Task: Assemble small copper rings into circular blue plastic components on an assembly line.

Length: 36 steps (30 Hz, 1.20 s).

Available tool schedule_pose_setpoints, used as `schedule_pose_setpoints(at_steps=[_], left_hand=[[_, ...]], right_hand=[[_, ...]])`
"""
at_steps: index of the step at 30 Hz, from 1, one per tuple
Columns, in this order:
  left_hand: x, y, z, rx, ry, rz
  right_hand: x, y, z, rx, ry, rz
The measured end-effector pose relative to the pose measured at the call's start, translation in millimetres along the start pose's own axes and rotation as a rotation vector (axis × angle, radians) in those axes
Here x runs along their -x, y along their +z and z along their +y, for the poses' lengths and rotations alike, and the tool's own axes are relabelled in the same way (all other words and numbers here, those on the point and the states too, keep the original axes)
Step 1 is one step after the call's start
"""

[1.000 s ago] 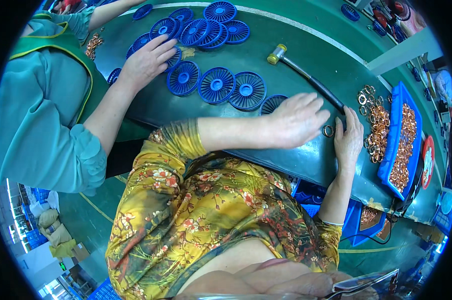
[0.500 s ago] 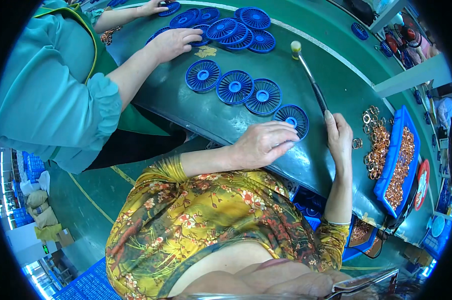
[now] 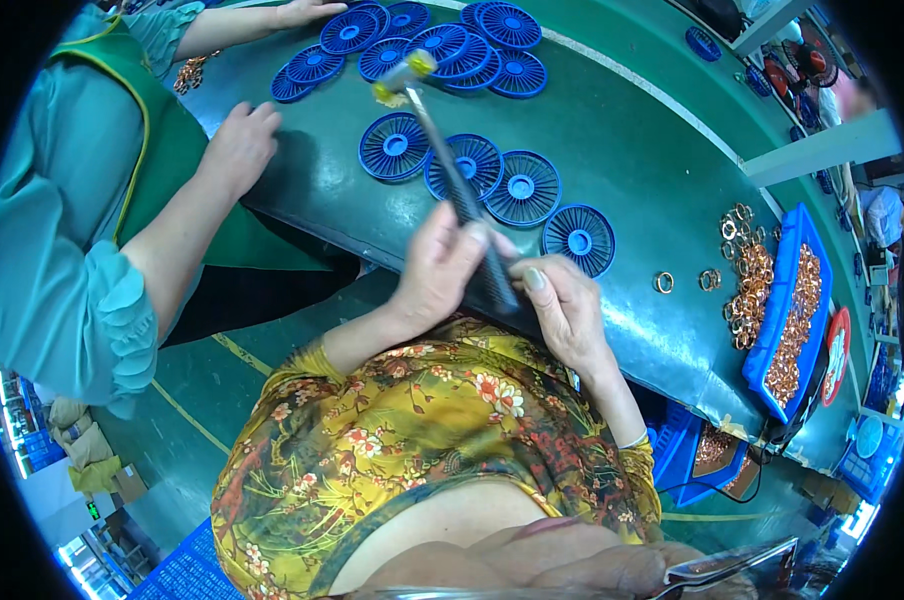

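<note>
Right hand (image 3: 567, 310), 4 o'clock of the dark grip (image 3: 497, 283): fingers curled, contact unclear | left hand (image 3: 437, 262): closed round that grip | hammer (image 3: 459, 190): slants to 11 o'clock, probably head-heavy, stiff (I'd hold it low) | blue grilles (image 3: 520, 187), 11 to 1 o'clock: likely light, fragile-ribbed

A yellow floral blouse (image 3: 412, 425), a thin bracelet (image 3: 633, 441) and glasses (image 3: 729, 564) are worn.
</note>
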State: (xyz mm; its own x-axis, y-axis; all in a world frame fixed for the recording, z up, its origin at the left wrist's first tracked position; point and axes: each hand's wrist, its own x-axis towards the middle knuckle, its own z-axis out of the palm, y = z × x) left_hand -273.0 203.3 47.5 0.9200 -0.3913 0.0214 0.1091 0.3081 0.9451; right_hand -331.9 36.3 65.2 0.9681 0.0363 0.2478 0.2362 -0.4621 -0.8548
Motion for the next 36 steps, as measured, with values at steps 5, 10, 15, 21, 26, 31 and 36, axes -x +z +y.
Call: schedule_pose_setpoints(at_steps=[5, 10, 15, 21, 26, 31, 36], left_hand=[[-14, -62, 20, -0.156, 0.0, 0.319], [-24, -117, 28, -0.263, -0.005, 0.448], [-30, -142, 35, -0.34, 0.008, 0.421], [-38, -158, 33, -0.353, -0.031, 0.399], [-39, -182, 42, -0.678, -0.085, 0.446], [-41, -194, 45, -1.016, -0.136, 0.451], [-2, -157, 64, -1.52, 0.048, 0.715]], right_hand=[[1, -28, 14, 0.61, -0.099, 0.315], [18, -33, 29, 0.777, 0.081, 0.262], [18, -27, 29, 0.733, 0.115, 0.224], [10, -13, 27, 0.736, 0.097, 0.235], [-15, 12, 27, 0.651, 0.052, 0.215], [-24, 7, 24, 0.492, 0.019, 0.211], [-3, -48, 36, 0.814, 0.144, 0.513]])
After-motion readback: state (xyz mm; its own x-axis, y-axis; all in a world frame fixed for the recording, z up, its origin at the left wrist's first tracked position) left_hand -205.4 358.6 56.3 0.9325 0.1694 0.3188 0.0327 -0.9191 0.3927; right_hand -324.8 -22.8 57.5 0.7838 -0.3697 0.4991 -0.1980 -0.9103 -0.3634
